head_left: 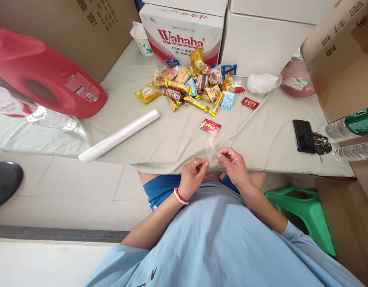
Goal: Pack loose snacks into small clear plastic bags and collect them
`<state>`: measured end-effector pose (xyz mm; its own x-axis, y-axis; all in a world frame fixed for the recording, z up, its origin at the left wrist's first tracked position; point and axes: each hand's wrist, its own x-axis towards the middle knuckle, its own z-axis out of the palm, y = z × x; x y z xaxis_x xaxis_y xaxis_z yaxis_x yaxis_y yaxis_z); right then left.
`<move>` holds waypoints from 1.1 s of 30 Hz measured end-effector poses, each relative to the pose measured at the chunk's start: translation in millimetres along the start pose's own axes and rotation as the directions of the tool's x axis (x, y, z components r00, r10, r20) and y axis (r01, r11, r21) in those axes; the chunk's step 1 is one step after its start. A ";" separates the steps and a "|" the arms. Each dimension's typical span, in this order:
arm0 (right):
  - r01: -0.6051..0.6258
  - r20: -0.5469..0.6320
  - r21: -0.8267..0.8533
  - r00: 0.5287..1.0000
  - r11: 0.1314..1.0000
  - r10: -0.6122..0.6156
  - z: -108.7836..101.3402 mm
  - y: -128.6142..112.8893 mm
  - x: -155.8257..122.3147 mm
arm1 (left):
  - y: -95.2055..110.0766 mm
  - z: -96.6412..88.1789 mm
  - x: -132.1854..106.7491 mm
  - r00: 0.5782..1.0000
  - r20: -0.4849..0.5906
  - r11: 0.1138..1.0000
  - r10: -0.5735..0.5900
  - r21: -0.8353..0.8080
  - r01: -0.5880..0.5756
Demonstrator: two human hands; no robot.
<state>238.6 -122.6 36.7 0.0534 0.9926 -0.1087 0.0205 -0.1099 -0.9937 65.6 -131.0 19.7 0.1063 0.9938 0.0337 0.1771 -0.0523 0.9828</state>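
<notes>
A thin clear plastic bag [213, 151] is stretched between my two hands at the table's front edge. My left hand [194, 175] pinches its near left side between thumb and fingers. Opposite it, my right hand [233, 164] pinches the right side the same way. Just beyond the bag lies a red snack packet [210, 126], flat on the cloth. Farther back is a heap of wrapped snacks [184, 88], in yellow, brown and blue wrappers. Another small red packet [250, 103] sits to the right of the heap.
A white plastic roll [119, 136] lies left on the tablecloth [168, 135], near a red jug [46, 75]. White cartons [184, 36] stand behind the snacks. At right are a white bundle [262, 83], pink bowl [303, 79], phone [302, 133], keys [319, 143] and bottles [354, 124]; a green stool [309, 211] stands below.
</notes>
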 end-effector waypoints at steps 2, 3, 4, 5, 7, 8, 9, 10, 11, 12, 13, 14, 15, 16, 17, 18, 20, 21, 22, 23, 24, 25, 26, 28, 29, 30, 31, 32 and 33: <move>0.013 0.003 0.027 1.000 1.000 -0.013 -3.0 2.8 -0.9 | 0.0 0.4 0.8 0.996 0.010 0.991 -0.094 -0.098 0.095; 0.023 0.018 0.027 1.000 0.999 -0.024 -4.0 3.5 -1.9 | 0.7 0.7 2.0 0.989 0.018 0.974 -0.148 -0.173 0.149; 0.038 0.042 0.019 0.998 0.999 -0.039 -4.8 3.5 -3.1 | 1.7 1.0 3.9 0.979 0.026 0.945 -0.204 -0.254 0.204; 0.056 0.075 0.008 0.996 0.998 -0.057 -5.4 3.1 -4.6 | 2.9 1.3 6.5 0.965 0.039 0.907 -0.260 -0.333 0.258; 0.099 0.141 -0.014 0.985 0.995 -0.096 -6.2 1.9 -7.6 | 5.8 1.1 13.5 0.935 0.078 0.833 -0.346 -0.434 0.344; 0.115 0.165 -0.020 0.980 0.993 -0.110 -6.8 1.7 -9.0 | 7.1 0.6 17.4 0.925 0.093 0.812 -0.369 -0.451 0.370; 0.124 0.171 -0.022 0.978 0.992 -0.118 -7.8 2.1 -10.2 | 8.2 -0.2 21.2 0.920 0.098 0.804 -0.380 -0.457 0.381; 0.124 0.158 -0.019 0.980 0.992 -0.119 -9.1 3.2 -11.1 | 9.0 -1.2 24.7 0.920 0.089 0.803 -0.382 -0.461 0.378; 0.119 0.121 -0.010 0.986 0.993 -0.117 -10.9 5.0 -11.7 | 9.3 -2.4 27.7 0.924 0.065 0.806 -0.377 -0.468 0.362; 0.109 0.063 0.011 0.992 0.994 -0.109 -13.2 7.5 -12.1 | 9.3 -3.8 30.0 0.928 0.030 0.808 -0.371 -0.483 0.338; 0.091 -0.008 0.042 0.996 0.995 -0.091 -15.8 10.3 -12.3 | 9.0 -5.1 31.6 0.930 -0.007 0.804 -0.368 -0.505 0.314; 0.067 -0.077 0.082 0.995 0.994 -0.061 -18.7 13.3 -12.5 | 8.5 -6.4 32.5 0.929 -0.039 0.795 -0.369 -0.531 0.293; 0.038 -0.130 0.122 0.991 0.992 -0.022 -21.8 16.3 -12.8 | 7.9 -7.5 32.7 0.926 -0.064 0.783 -0.373 -0.558 0.277; 0.002 -0.155 0.154 0.988 0.988 0.022 -25.1 19.0 -13.3 | 7.3 -8.3 32.3 0.922 -0.079 0.768 -0.379 -0.583 0.265; -0.045 -0.149 0.168 0.986 0.985 0.071 -28.4 21.2 -14.1 | 6.8 -8.8 31.4 0.919 -0.085 0.750 -0.384 -0.609 0.257; -0.095 -0.122 0.160 0.986 0.983 0.115 -32.0 22.8 -15.0 | 6.4 -8.8 30.1 0.919 -0.085 0.733 -0.385 -0.633 0.249; -0.150 -0.091 0.096 0.983 0.984 0.158 -39.8 23.6 -15.8 | 5.8 -7.9 26.7 0.927 -0.081 0.715 -0.366 -0.663 0.224; -0.145 -0.114 0.056 0.982 0.988 0.151 -44.2 22.4 -15.1 | 5.5 -7.0 25.0 0.937 -0.081 0.720 -0.340 -0.664 0.204; -0.117 -0.163 0.014 0.980 0.993 0.117 -48.6 20.1 -13.0 | 5.3 -6.0 23.2 0.949 -0.082 0.737 -0.304 -0.652 0.180; -0.070 -0.222 -0.029 0.973 0.997 0.062 -52.8 16.6 -9.4 | 5.1 -5.1 21.6 0.962 -0.086 0.765 -0.257 -0.627 0.149; -0.017 -0.266 -0.076 0.964 0.997 -0.003 -56.3 11.9 -4.2 | 4.9 -4.3 20.1 0.975 -0.089 0.801 -0.201 -0.589 0.112; 0.030 -0.278 -0.125 0.958 0.992 -0.063 -58.6 6.3 2.5 | 4.7 -3.6 18.8 0.986 -0.090 0.840 -0.139 -0.538 0.069; 0.069 -0.260 -0.174 0.959 0.982 -0.113 -59.3 -0.1 10.6 | 4.5 -3.2 17.7 0.994 -0.087 0.877 -0.072 -0.480 0.022; 0.130 -0.161 -0.276 0.971 0.952 -0.179 -55.0 -13.6 28.9 | 3.9 -2.9 15.9 0.997 -0.063 0.929 0.047 -0.364 -0.067; 0.153 -0.094 -0.326 0.977 0.933 -0.193 -50.2 -19.9 38.1 | 3.3 -3.1 15.3 0.995 -0.050 0.943 0.089 -0.317 -0.101; 0.170 -0.022 -0.367 0.981 0.915 -0.191 -44.3 -25.5 46.5 | 2.4 -3.5 14.9 0.992 -0.043 0.952 0.115 -0.281 -0.123; 0.183 0.046 -0.392 0.983 0.902 -0.180 -38.0 -30.0 53.7 | 1.1 -4.2 14.8 0.991 -0.046 0.957 0.124 -0.259 -0.132; 0.192 0.096 -0.400 0.981 0.896 -0.168 -32.0 -33.2 59.4 | -0.6 -5.2 15.0 0.992 -0.064 0.958 0.112 -0.258 -0.124; 0.197 0.118 -0.393 0.980 0.898 -0.163 -27.1 -35.0 63.3 | -2.7 -6.6 15.7 0.992 -0.097 0.956 0.074 -0.277 -0.098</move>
<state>268.3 -57.3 65.4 -0.0692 0.9962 0.0520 0.4216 0.0764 -0.9036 60.4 -114.6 18.7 0.0233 0.9920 0.1238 -0.1125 -0.1204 0.9863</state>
